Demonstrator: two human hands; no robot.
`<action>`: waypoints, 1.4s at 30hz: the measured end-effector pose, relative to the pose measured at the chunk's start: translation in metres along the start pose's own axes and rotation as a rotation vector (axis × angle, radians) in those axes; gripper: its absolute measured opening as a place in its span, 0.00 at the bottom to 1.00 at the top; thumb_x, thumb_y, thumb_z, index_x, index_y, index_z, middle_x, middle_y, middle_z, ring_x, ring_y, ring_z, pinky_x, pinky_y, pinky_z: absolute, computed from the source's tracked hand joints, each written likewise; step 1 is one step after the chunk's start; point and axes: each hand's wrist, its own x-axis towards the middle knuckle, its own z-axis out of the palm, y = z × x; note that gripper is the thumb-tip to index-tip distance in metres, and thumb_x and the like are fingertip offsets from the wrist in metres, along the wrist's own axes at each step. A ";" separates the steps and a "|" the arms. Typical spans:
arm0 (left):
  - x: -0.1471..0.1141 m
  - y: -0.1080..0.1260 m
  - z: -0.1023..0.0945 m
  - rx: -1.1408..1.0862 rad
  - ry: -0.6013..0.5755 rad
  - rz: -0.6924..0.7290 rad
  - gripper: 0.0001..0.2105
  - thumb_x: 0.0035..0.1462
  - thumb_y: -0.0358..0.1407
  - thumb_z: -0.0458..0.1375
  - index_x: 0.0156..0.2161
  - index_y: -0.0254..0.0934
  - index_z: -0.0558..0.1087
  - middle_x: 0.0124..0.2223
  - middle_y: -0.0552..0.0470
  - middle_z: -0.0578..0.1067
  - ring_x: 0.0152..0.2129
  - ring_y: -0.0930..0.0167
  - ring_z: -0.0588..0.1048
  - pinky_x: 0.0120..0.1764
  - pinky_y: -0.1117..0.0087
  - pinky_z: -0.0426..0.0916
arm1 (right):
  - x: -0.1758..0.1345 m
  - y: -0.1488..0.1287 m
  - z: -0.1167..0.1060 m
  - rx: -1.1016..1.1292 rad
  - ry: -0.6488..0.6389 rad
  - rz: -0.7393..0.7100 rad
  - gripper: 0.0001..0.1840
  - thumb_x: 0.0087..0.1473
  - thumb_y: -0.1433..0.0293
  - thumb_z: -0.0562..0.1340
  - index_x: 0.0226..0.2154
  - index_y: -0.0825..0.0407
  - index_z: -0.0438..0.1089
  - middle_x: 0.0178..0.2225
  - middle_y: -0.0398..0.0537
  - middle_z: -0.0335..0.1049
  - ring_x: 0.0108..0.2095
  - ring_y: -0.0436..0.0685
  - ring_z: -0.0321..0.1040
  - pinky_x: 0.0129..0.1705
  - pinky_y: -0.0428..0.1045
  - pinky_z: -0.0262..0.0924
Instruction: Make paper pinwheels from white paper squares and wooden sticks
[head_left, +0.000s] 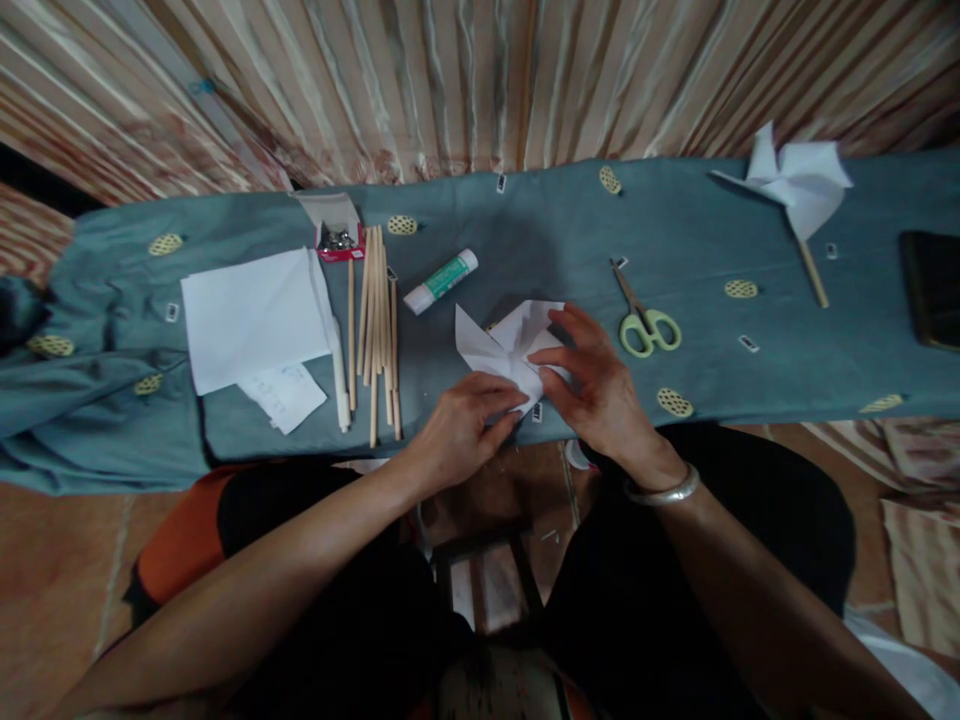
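Observation:
A white paper pinwheel (511, 350) with folded blades is held between my hands over the front part of the cloth-covered table. My left hand (474, 418) pinches its lower edge between thumb and fingers. From the right, my right hand (589, 385) grips the blades, thumb and fingertips on the paper near the middle. The fingers hide part of the right-hand blades. Just behind the pinwheel lies a glue stick (441, 281) with a green label. Scissors (643, 320) with light green handles rest to the right of my right hand.
On the left are white paper sheets (255, 315), a written-on slip (289, 398), a white pen (340, 380), several wooden sticks (379, 310) and an open box of metal pins (339, 240). A pinwheel on a stick (802, 185) and a dark object (930, 285) lie right. Curtains (465, 80) hang behind.

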 end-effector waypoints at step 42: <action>0.006 0.004 -0.001 -0.045 -0.013 -0.117 0.10 0.58 0.27 0.57 0.42 0.34 0.78 0.43 0.47 0.80 0.41 0.67 0.78 0.47 0.64 0.73 | -0.006 -0.010 0.003 -0.169 -0.108 -0.085 0.15 0.58 0.76 0.54 0.43 0.45 0.72 0.66 0.46 0.53 0.68 0.65 0.41 0.61 0.66 0.51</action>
